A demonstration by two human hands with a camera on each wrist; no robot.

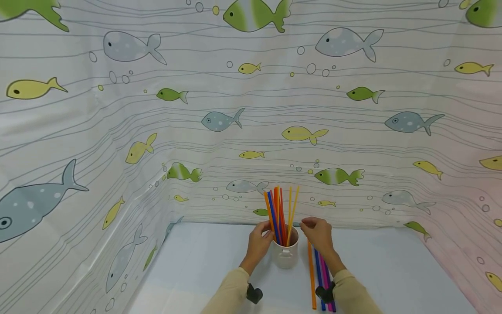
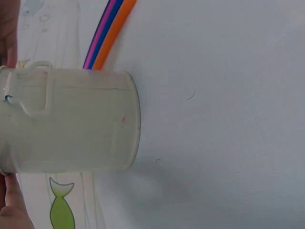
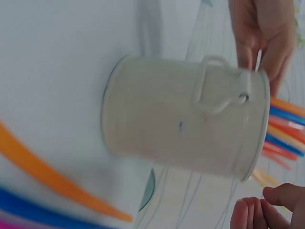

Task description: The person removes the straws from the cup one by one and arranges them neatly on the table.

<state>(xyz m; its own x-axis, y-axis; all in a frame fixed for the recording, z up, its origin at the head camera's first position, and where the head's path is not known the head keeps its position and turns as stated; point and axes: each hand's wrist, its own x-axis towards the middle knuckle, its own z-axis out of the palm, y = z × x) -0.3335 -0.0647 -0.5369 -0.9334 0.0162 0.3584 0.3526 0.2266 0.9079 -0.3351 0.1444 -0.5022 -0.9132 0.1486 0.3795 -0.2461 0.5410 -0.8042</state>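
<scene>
A white cup (image 1: pixel 285 257) with a small loop on its front stands upright on the table. Several thin straws (image 1: pixel 276 213), orange, blue, red and yellow, lean in it. At the cup's left rim, my left hand (image 1: pixel 259 242) pinches the edge beside the orange and blue straws; the right wrist view shows its fingers (image 3: pixel 264 52) at the rim. To the right of the mouth is my right hand (image 1: pixel 319 235), fingers loosely bent with nothing visible between them, near the yellow straws (image 1: pixel 296 203). Its bent fingers (image 3: pixel 255 214) also show in the right wrist view.
Right of the cup, more straws lie side by side on the table, among them an orange straw (image 1: pixel 311 279) and a blue straw (image 1: pixel 319 279), partly under my right forearm. A fish-patterned cloth (image 1: pixel 274 104) hangs behind and along both sides of the pale table (image 1: pixel 204 257).
</scene>
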